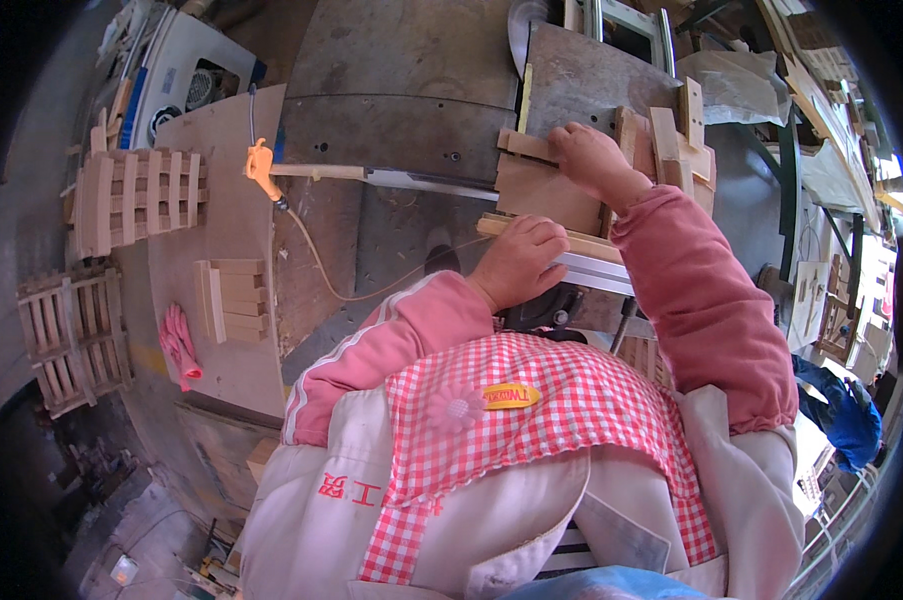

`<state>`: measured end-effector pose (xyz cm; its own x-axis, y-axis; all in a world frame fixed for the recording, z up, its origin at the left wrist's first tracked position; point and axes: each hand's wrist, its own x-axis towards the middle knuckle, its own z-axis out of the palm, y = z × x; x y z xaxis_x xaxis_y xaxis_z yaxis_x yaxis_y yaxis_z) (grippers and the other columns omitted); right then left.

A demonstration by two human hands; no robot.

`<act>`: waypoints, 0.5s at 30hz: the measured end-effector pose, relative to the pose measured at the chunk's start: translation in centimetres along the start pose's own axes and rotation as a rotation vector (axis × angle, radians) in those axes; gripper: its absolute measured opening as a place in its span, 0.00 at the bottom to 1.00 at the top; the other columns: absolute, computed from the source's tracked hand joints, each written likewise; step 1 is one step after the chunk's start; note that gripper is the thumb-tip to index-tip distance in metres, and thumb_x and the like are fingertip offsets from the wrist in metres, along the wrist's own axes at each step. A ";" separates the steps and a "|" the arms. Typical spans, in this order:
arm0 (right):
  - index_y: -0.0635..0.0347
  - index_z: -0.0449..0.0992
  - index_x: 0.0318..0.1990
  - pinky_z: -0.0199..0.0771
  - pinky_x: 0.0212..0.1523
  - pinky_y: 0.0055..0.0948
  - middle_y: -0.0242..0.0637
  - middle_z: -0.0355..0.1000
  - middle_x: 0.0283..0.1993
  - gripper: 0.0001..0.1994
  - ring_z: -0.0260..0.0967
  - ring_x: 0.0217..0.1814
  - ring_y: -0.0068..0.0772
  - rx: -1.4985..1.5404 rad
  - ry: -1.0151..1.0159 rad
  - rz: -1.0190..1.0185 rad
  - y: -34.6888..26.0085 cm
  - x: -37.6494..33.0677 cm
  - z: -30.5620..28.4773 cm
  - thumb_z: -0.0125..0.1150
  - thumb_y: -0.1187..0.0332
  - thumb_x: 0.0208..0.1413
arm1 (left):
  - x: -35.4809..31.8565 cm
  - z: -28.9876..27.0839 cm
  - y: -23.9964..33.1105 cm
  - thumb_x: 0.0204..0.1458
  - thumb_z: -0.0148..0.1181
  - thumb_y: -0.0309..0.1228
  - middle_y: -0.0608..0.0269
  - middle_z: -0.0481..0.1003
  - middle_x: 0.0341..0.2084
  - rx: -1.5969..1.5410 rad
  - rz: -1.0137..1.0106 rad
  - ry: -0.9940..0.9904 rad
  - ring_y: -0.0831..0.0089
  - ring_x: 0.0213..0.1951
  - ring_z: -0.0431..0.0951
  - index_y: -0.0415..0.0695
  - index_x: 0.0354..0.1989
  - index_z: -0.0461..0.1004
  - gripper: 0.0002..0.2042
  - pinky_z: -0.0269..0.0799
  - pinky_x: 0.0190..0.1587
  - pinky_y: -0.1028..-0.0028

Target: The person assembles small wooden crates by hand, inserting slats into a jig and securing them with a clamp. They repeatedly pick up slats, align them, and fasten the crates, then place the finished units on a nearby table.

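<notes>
My right hand [593, 160] is closed on a small flat wooden piece [524, 145], which lies across a wooden board [546, 195] on the sliding part of a saw table. Nearer my body, my left hand [521, 262] curls its fingers over a wooden rail [586, 245], close to the rail's left end. The rail runs along a silver metal bar [596, 272]. Beyond my right hand, a round saw blade [521, 30] stands at the edge of the metal table [401, 130]. My right palm and the undersides of my fingers are hidden.
Small wooden blocks [663, 140] stand right of my right hand. An orange air blow gun [261, 170] with a hose hangs at the left. Stacked wooden pieces [241, 300] and pink gloves [178, 345] lie on a side board. A slatted wooden pallet [71, 335] is farther left.
</notes>
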<state>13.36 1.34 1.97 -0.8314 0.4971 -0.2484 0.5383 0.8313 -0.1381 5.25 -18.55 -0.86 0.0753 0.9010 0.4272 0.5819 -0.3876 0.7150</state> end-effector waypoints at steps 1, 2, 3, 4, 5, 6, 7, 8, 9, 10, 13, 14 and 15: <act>0.62 0.75 0.41 0.73 0.51 0.42 0.48 0.74 0.44 0.11 0.72 0.49 0.51 -0.005 -0.022 0.005 0.1 0.0 0.1 0.54 0.74 0.50 | 0.0 0.0 0.0 0.43 0.64 0.31 0.59 0.72 0.39 -0.003 -0.006 -0.005 0.58 0.48 0.72 0.43 0.35 0.71 0.12 0.65 0.55 0.59; 0.62 0.74 0.41 0.73 0.50 0.43 0.48 0.73 0.44 0.10 0.72 0.49 0.52 -0.005 -0.011 -0.017 0.3 0.0 0.1 0.53 0.74 0.50 | 0.0 0.0 0.0 0.43 0.64 0.31 0.59 0.72 0.39 0.000 -0.009 -0.008 0.58 0.48 0.72 0.43 0.35 0.71 0.12 0.65 0.55 0.59; 0.62 0.74 0.41 0.73 0.50 0.43 0.48 0.73 0.44 0.10 0.72 0.49 0.52 -0.005 -0.014 -0.039 0.6 0.1 0.1 0.53 0.74 0.50 | 0.0 0.0 0.0 0.43 0.64 0.31 0.59 0.72 0.40 0.002 -0.010 -0.009 0.58 0.48 0.72 0.43 0.35 0.71 0.12 0.65 0.55 0.59; 0.62 0.74 0.41 0.73 0.49 0.43 0.49 0.73 0.43 0.10 0.73 0.48 0.53 -0.001 -0.004 -0.068 0.8 0.3 0.0 0.53 0.74 0.51 | 0.0 0.0 0.0 0.43 0.64 0.31 0.59 0.72 0.40 0.004 -0.012 -0.012 0.58 0.48 0.72 0.43 0.35 0.71 0.12 0.65 0.55 0.59; 0.62 0.74 0.41 0.73 0.49 0.44 0.49 0.73 0.43 0.10 0.73 0.48 0.53 -0.011 0.003 -0.050 1.1 0.7 -0.1 0.53 0.74 0.51 | 0.0 0.0 0.0 0.42 0.64 0.31 0.58 0.72 0.39 0.004 -0.004 -0.003 0.57 0.48 0.72 0.43 0.36 0.71 0.13 0.65 0.54 0.59; 0.62 0.74 0.41 0.73 0.49 0.44 0.49 0.73 0.43 0.09 0.73 0.48 0.53 -0.017 0.023 -0.039 1.4 1.1 -0.2 0.52 0.74 0.52 | 0.0 0.0 0.0 0.42 0.64 0.31 0.58 0.72 0.39 0.004 0.004 0.004 0.56 0.47 0.72 0.43 0.36 0.71 0.13 0.66 0.53 0.58; 0.62 0.74 0.40 0.73 0.49 0.44 0.49 0.73 0.43 0.09 0.73 0.48 0.53 -0.023 0.043 -0.027 1.6 1.5 -0.2 0.52 0.73 0.52 | 0.0 0.1 -0.1 0.42 0.65 0.32 0.58 0.72 0.39 0.004 0.012 0.012 0.55 0.47 0.72 0.44 0.36 0.70 0.14 0.66 0.52 0.58; 0.62 0.74 0.40 0.73 0.48 0.44 0.49 0.73 0.43 0.09 0.73 0.48 0.53 -0.021 0.036 -0.021 1.8 1.9 -0.1 0.52 0.73 0.52 | 0.0 0.1 -0.1 0.42 0.65 0.32 0.58 0.72 0.39 0.000 0.010 0.010 0.55 0.47 0.72 0.44 0.36 0.70 0.14 0.66 0.52 0.58; 0.62 0.74 0.40 0.73 0.48 0.44 0.49 0.73 0.43 0.09 0.73 0.48 0.53 -0.019 0.030 -0.015 1.9 2.2 0.1 0.51 0.73 0.53 | -0.1 0.1 -0.1 0.42 0.65 0.32 0.58 0.72 0.39 -0.005 0.008 0.009 0.55 0.47 0.72 0.44 0.36 0.70 0.14 0.66 0.52 0.57; 0.62 0.74 0.39 0.73 0.48 0.44 0.49 0.73 0.42 0.08 0.73 0.47 0.53 -0.017 0.012 -0.002 2.0 2.3 0.2 0.51 0.73 0.53 | -0.1 0.1 -0.1 0.42 0.65 0.32 0.58 0.72 0.39 -0.008 0.005 0.007 0.55 0.47 0.72 0.44 0.36 0.70 0.14 0.66 0.52 0.57; 0.62 0.75 0.39 0.73 0.48 0.45 0.50 0.74 0.43 0.08 0.73 0.48 0.53 -0.011 -0.012 -0.072 2.6 2.7 0.2 0.51 0.72 0.54 | 0.0 0.0 -0.2 0.42 0.65 0.32 0.58 0.72 0.40 0.003 0.005 -0.001 0.55 0.47 0.72 0.44 0.36 0.70 0.14 0.66 0.53 0.57; 0.61 0.75 0.39 0.73 0.48 0.45 0.50 0.74 0.44 0.08 0.73 0.49 0.53 -0.004 -0.002 -0.061 2.8 3.0 0.0 0.51 0.72 0.54 | 0.0 0.0 -0.1 0.42 0.65 0.32 0.58 0.72 0.40 0.001 0.004 -0.003 0.55 0.48 0.72 0.44 0.36 0.70 0.14 0.66 0.53 0.57; 0.61 0.76 0.39 0.73 0.49 0.45 0.50 0.74 0.44 0.09 0.72 0.49 0.53 0.000 -0.011 -0.040 3.1 3.4 -0.3 0.51 0.72 0.54 | 0.1 -0.1 0.0 0.42 0.65 0.32 0.58 0.72 0.40 0.000 0.002 -0.006 0.55 0.48 0.72 0.44 0.36 0.70 0.14 0.65 0.53 0.57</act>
<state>12.15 5.70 1.01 -0.8510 0.4604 -0.2528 0.5042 0.8508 -0.1478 5.16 -18.46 -0.80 0.0816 0.9015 0.4250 0.5813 -0.3894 0.7144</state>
